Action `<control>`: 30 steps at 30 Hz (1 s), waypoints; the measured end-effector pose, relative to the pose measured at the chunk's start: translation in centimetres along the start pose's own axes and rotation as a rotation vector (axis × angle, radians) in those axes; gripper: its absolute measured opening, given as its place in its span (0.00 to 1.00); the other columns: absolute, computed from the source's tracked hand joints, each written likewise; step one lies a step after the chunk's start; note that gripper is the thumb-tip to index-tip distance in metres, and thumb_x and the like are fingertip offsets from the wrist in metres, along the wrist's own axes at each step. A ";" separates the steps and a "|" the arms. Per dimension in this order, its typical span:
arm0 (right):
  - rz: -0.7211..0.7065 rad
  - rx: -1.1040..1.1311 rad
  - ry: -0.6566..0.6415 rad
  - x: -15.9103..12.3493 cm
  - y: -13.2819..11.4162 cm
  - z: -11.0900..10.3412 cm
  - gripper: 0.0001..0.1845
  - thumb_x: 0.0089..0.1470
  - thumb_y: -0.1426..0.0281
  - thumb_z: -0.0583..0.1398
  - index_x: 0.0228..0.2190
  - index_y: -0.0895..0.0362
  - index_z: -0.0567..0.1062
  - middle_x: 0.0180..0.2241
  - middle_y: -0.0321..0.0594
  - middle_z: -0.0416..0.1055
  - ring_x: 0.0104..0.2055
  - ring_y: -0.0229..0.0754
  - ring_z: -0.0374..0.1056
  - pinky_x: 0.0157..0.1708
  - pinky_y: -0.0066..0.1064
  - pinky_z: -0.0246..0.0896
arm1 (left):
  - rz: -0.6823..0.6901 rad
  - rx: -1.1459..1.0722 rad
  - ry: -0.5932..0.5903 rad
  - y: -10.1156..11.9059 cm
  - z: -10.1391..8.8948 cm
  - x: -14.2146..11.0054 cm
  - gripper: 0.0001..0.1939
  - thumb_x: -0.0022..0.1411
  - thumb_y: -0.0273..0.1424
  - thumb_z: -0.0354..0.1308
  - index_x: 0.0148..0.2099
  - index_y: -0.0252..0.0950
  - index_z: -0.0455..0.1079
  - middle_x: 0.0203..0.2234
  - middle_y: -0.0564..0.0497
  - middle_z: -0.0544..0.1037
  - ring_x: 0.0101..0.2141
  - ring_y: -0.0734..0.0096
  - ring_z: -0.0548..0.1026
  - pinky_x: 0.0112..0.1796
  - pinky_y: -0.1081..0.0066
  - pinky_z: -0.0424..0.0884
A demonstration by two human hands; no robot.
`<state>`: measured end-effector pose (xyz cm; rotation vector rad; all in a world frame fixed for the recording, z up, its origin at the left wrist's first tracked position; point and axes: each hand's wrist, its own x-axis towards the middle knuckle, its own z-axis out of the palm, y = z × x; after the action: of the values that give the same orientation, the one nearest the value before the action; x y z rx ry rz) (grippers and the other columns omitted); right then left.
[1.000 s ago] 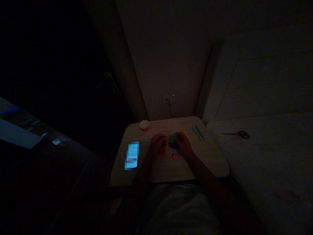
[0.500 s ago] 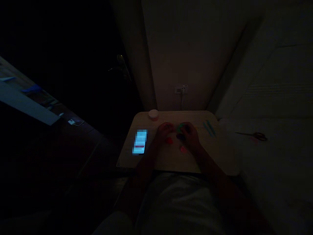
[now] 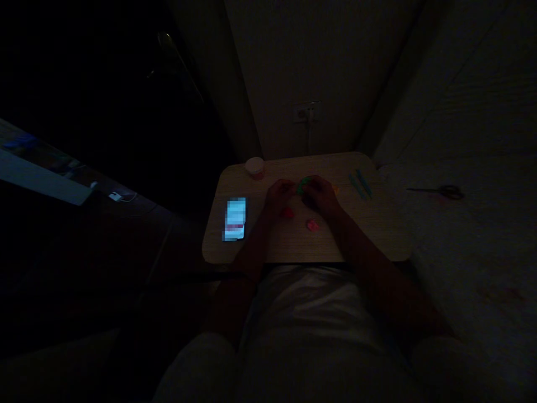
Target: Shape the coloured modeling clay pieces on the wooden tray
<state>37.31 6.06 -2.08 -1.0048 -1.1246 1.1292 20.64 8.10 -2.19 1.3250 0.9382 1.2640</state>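
Observation:
The light is very dim, so finger detail is poor. A green lump of modelling clay point(image 3: 301, 185) shows between my hands above the small table. My right hand point(image 3: 321, 196) is closed on it from the right, fingers bent over its top. On the other side my left hand point(image 3: 279, 196) has its fingers curled, tips near the green lump; what they pinch is hidden. A red lump point(image 3: 287, 212) lies just below my left hand. Nearer to me is a pink lump point(image 3: 312, 225). Part of a yellow-orange lump point(image 3: 335, 190) peeks out beyond my right hand.
A lit phone point(image 3: 235, 219) lies on the left of the wooden table point(image 3: 364, 246). At its back left stands a lidded tub point(image 3: 254, 168). Two turquoise sticks point(image 3: 361, 184) lie on the right. Scissors point(image 3: 444, 192) rest on a pale surface beyond the table's right edge.
The head view has tipped downward, so the table and everything on it sit higher in the picture. My hands stay together around the green lump, my right hand slightly closer to the left.

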 end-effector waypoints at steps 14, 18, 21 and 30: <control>-0.070 -0.100 0.004 0.2 0.0 0.1 0.17 0.41 0.58 0.71 0.30 0.56 0.78 0.27 0.36 0.75 0.29 0.40 0.70 0.30 0.31 0.67 | -0.010 0.048 -0.034 -0.7 -0.1 0.4 0.18 0.46 0.40 0.75 0.35 0.34 0.76 0.32 0.49 0.82 0.36 0.64 0.79 0.42 0.63 0.76; -0.040 -0.072 0.048 0.1 0.1 0.0 0.17 0.41 0.58 0.71 0.29 0.56 0.78 0.25 0.36 0.76 0.26 0.39 0.69 0.26 0.30 0.65 | -0.011 0.025 -0.071 -0.4 -0.2 0.3 0.20 0.44 0.39 0.76 0.37 0.35 0.77 0.34 0.49 0.83 0.38 0.64 0.80 0.45 0.62 0.76; -0.022 -0.054 0.066 0.1 0.3 -0.1 0.17 0.41 0.57 0.71 0.29 0.56 0.78 0.25 0.36 0.76 0.26 0.40 0.70 0.25 0.31 0.66 | -0.011 -0.020 -0.126 0.0 -0.5 0.0 0.21 0.44 0.38 0.76 0.40 0.34 0.78 0.37 0.46 0.83 0.40 0.61 0.80 0.47 0.60 0.76; -0.075 -0.140 0.068 0.2 0.5 0.1 0.14 0.44 0.59 0.69 0.30 0.57 0.80 0.27 0.38 0.77 0.29 0.41 0.71 0.30 0.31 0.66 | 0.007 -0.006 -0.083 -0.2 -0.5 0.3 0.20 0.45 0.39 0.75 0.39 0.34 0.77 0.34 0.48 0.83 0.38 0.63 0.80 0.44 0.63 0.75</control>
<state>37.14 6.32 -2.53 -1.0917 -1.1892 0.9599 20.23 8.48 -2.40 1.3666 0.8717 1.2072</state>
